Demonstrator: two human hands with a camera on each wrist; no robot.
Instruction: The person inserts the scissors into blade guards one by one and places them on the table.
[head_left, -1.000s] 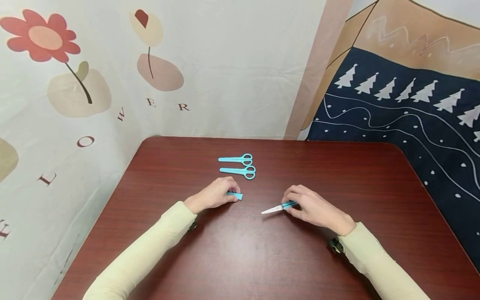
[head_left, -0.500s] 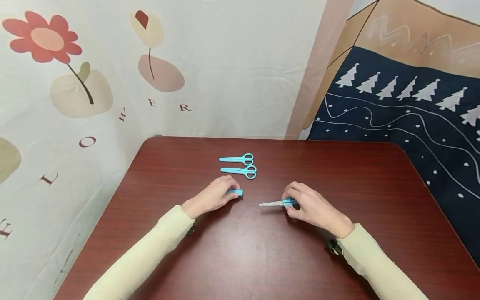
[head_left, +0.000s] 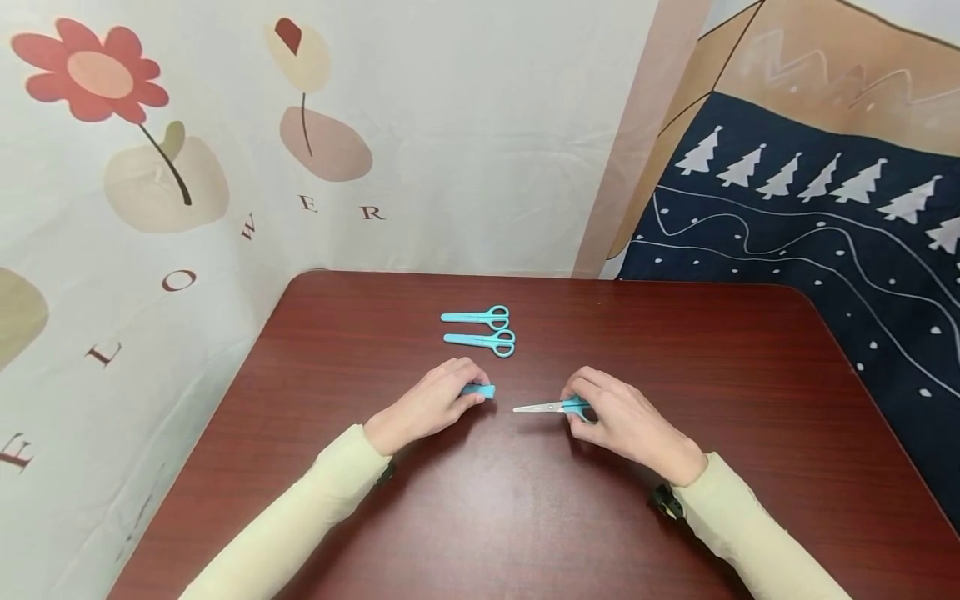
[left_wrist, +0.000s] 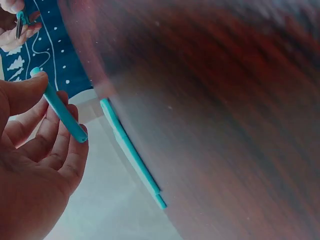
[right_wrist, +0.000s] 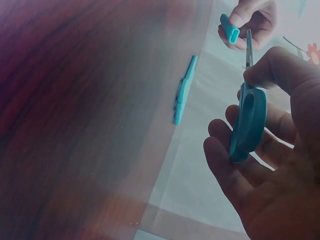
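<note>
My left hand pinches a light-blue scissors sheath between thumb and fingers. In the right wrist view the sheath's open end faces the blade. A pair of scissors with light-blue handles is held by my right hand, thumb against fingers near the pivot. Its bare metal blades are closed together and point left at the sheath's mouth, a small gap apart. Both hands are raised a little over the table. Beyond them lie two sheathed light-blue pairs of scissors, a farther one and a nearer one.
The dark red-brown table reaches back to a pale wall hanging with flowers and letters. A dark blue hanging with white trees is at the right. A dark wrist camera sits under the right wrist.
The scissors in my right hand have turned so the blades lie nearly level, and their tip has come left. The left hand has shifted slightly right with the sheath, narrowing the gap.
</note>
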